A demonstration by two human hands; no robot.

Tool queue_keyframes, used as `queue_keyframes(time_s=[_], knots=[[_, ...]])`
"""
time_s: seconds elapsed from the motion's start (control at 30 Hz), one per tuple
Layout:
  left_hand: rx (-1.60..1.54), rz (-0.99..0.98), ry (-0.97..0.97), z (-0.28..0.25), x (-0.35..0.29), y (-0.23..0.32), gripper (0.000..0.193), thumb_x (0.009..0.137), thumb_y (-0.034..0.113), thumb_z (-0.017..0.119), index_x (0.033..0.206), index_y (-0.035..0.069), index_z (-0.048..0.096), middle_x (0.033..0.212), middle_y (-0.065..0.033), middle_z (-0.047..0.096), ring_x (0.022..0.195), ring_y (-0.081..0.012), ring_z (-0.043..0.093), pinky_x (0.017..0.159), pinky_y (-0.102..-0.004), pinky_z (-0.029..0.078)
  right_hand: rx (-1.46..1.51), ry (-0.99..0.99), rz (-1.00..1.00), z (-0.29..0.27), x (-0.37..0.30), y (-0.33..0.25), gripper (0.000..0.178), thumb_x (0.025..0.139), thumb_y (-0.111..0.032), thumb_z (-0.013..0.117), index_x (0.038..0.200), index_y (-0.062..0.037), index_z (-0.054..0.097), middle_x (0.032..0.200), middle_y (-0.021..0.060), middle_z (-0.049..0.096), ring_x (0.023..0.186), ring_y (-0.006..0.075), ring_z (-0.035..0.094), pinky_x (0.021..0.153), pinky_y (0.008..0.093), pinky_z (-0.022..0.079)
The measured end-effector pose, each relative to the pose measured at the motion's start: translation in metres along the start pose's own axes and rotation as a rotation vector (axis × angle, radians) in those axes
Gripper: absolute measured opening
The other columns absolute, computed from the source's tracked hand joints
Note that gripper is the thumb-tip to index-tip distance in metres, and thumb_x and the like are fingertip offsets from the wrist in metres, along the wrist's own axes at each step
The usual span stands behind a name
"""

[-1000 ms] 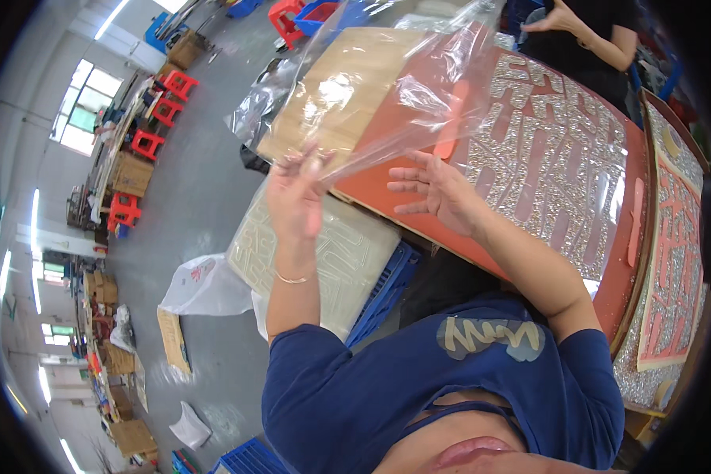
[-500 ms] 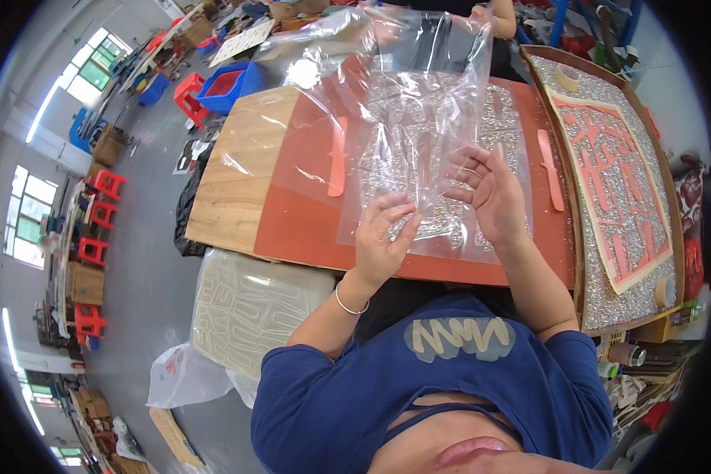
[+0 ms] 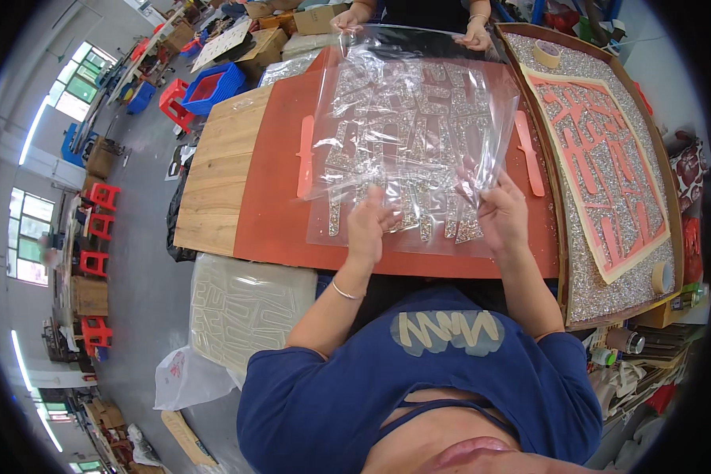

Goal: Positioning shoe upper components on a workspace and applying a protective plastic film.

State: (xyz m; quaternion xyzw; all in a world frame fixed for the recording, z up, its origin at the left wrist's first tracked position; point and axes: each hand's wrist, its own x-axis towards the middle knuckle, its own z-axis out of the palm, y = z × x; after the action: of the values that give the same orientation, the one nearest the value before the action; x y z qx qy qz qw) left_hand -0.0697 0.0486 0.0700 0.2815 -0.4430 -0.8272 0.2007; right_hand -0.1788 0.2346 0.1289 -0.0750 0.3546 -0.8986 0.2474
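A large sheet of clear plastic film (image 3: 347, 142) is stretched over a glittery pattern sheet (image 3: 426, 229), which has silver sparkling shapes. At the film's near right corner my right hand (image 3: 503, 215) is closed, pinching the plastic. My left hand (image 3: 367, 227) is at the near edge of the film, its fingers apart and partly bent, with the plastic close to its fingertips. Across the table a co-worker's hands (image 3: 475, 35) hold the far edge of the film. Pink flat strips (image 3: 305, 158) lie on both sides of the pattern sheet.
The red-brown mat (image 3: 272, 178) covers part of a wooden board (image 3: 213, 170). At right stands a tray of glitter (image 3: 608, 296) with a pink stencil (image 3: 600, 150) and tape rolls (image 3: 546, 54). A wrapped stack (image 3: 249, 316) sits low at left; blue bins (image 3: 215, 88) stand farther back.
The film has been drawn out flatter over the pattern sheet, and the co-worker's hands have spread along its far edge. My right hand has closed on a corner. My view has shifted slightly.
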Motion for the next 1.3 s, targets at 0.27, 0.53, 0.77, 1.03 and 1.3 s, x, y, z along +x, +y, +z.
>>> queue_keyframes(time_s=[0.27, 0.53, 0.77, 1.03, 1.3], knots=[[-0.295, 0.227, 0.190, -0.026, 0.052, 0.041, 0.024, 0.094, 0.013, 0.049, 0.113, -0.002, 0.048, 0.103, -0.0135, 0.056, 0.089, -0.0299, 0.061, 0.074, -0.0434, 0.057, 0.028, 0.062, 0.047, -0.058, 0.025, 0.003, 0.061, 0.074, 0.007, 0.044, 0.133, 0.0116, 0.028, 0.120, 0.0216, 0.050, 0.100, 0.0285, 0.058, 0.091, 0.0420, 0.049], [-0.106, 0.303, -0.045, 0.018, 0.015, 0.030, 0.028, 0.099, 0.015, 0.039, 0.120, -0.003, 0.045, 0.118, -0.0150, 0.056, 0.092, -0.0240, 0.063, 0.072, -0.0415, 0.059, -0.782, 0.373, -0.236, -0.115, 0.092, 0.009, 0.043, 0.088, -0.018, 0.060, 0.124, 0.0003, 0.045, 0.090, 0.0090, 0.056, 0.071, 0.0162, 0.060, 0.050, 0.0274, 0.049], [-0.083, 0.363, -0.076, 0.015, 0.018, 0.053, 0.033, 0.099, 0.017, 0.037, 0.126, -0.001, 0.042, 0.126, -0.0188, 0.052, 0.091, -0.0242, 0.064, 0.070, -0.0394, 0.060, -0.291, 0.432, -0.028, -0.173, 0.083, -0.039, 0.018, 0.088, -0.012, 0.056, 0.098, 0.0027, 0.061, 0.087, 0.0119, 0.063, 0.076, 0.0208, 0.063, 0.064, 0.0342, 0.055], [-0.032, 0.358, -0.057, -0.001, 0.015, 0.069, 0.037, 0.099, 0.020, 0.037, 0.128, -0.003, 0.038, 0.125, -0.0181, 0.052, 0.099, -0.0267, 0.062, 0.075, -0.0362, 0.058, 0.232, 0.097, -0.043, -0.128, 0.096, -0.057, 0.024, 0.088, -0.014, 0.055, 0.107, 0.0008, 0.056, 0.094, 0.0097, 0.061, 0.094, 0.0226, 0.060, 0.083, 0.0361, 0.051], [-0.075, 0.335, 0.020, -0.043, -0.002, 0.089, 0.038, 0.099, 0.021, 0.037, 0.130, -0.001, 0.038, 0.127, -0.0174, 0.052, 0.097, -0.0274, 0.064, 0.067, -0.0324, 0.060, -0.207, 0.183, -0.041, -0.121, 0.097, -0.048, 0.037, 0.081, -0.001, 0.062, 0.115, 0.0014, 0.048, 0.102, 0.0130, 0.059, 0.084, 0.0199, 0.061, 0.072, 0.0335, 0.052]])
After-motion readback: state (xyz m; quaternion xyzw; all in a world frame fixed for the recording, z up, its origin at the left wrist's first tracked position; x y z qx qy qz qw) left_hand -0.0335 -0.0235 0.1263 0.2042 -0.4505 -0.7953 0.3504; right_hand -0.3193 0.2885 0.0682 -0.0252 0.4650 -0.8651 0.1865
